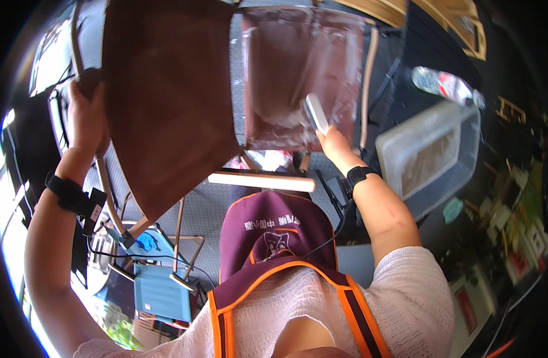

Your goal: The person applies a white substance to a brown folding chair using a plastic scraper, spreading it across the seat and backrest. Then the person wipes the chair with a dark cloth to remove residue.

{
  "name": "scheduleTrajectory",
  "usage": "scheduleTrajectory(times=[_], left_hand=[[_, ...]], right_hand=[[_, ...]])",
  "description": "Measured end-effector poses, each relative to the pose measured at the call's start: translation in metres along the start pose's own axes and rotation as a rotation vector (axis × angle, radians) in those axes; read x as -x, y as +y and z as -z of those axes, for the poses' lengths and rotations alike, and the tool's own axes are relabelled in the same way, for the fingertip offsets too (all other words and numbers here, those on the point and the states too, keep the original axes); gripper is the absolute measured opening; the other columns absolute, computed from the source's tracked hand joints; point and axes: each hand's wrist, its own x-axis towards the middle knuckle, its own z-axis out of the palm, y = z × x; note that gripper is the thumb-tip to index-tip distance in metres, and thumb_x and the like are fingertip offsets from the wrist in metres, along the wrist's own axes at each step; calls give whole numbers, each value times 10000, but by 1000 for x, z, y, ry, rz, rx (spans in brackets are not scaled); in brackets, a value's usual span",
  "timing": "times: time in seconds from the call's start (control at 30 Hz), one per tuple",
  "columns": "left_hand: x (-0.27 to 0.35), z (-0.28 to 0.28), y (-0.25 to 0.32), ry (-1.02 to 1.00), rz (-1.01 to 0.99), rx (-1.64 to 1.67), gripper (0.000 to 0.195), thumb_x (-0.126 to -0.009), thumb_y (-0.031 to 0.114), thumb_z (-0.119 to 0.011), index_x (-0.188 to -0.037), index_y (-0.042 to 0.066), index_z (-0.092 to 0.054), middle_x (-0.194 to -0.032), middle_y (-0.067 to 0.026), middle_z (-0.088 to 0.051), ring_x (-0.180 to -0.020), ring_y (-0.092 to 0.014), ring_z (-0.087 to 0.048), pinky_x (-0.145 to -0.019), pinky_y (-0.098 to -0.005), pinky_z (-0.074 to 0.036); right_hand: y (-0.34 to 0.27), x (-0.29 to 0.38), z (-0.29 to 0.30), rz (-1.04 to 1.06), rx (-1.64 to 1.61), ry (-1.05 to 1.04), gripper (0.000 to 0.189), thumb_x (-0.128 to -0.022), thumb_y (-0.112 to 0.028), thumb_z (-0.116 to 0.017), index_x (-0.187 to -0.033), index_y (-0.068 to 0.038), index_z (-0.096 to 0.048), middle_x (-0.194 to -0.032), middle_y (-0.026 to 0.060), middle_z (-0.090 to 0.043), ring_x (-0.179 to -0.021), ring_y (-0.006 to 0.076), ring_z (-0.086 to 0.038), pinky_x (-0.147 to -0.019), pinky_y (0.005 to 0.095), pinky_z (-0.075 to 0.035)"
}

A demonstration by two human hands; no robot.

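Observation:
A brown fabric folding chair stands before me. Its plain brown panel (171, 98) fills the upper left. My left hand (87, 116) grips the edge of this panel by the tubular side frame (75, 38); the fingers are partly hidden. To the right, a second brown panel (283, 71) is wet and streaked with whitish suds. My right hand (338, 145) holds a brush with a white back (317, 112), dark side against the soapy panel. A pale wood-coloured bar (261, 181) crosses just below the panels, above my apron (274, 215).
A translucent plastic tub (390, 152) with murky liquid stands at my right. A clear plastic bottle (446, 85) lies behind it. Blue folding chairs (162, 286) are at lower left, one bearing a blue cloth-like item (147, 241). A black cable (135, 256) hangs by my left forearm.

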Motion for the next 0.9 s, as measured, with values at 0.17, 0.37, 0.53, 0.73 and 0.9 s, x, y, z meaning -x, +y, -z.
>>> scheduleTrajectory(times=[0.17,0.37,0.53,0.73,0.9], left_hand=[[-16,-3,-13,-10,-55,0,476,-868,298,-548,-1190,-17,-396,-1048,-242,-575,-954,-370,-579,-817,-413,-461],[-27,-6,-27,-101,21,18,481,-871,320,-524,-1163,-37,-389,-1018,-243,-569,-925,-364,-584,-812,-397,-461],[-32,-11,-29,-75,-5,39,464,-868,302,-533,-1165,-28,-398,-1059,-217,-550,-941,-343,-572,-824,-384,-448],[-36,-11,-37,-79,-40,59,440,-869,280,-535,-1171,-12,-405,-1075,-200,-544,-972,-317,-556,-836,-374,-439],[-35,-13,-36,-55,4,98,449,-867,285,-537,-1173,-14,-398,-1064,-218,-549,-973,-339,-554,-842,-386,-433]], right_hand=[[7,119,25,-34,-179,199,269,-868,-276,-530,-870,-14,-468,-783,237,-587,-761,430,-564,-630,476,-450],[51,272,-37,-306,-583,376,255,-874,-270,-539,-911,-20,-507,-640,59,-510,-544,200,-525,-515,339,-429],[69,287,-35,-847,-1630,511,238,-902,-301,-481,-865,-66,-481,-601,-16,-369,-412,79,-335,-355,239,-301],[116,263,-4,-591,-1784,692,396,-912,-412,-423,-1065,-53,-490,-872,30,-520,-713,117,-460,-643,259,-400],[136,254,-21,-606,-496,611,473,-858,-212,-512,-1284,-35,-407,-1239,178,-466,-1158,311,-419,-981,377,-333]])
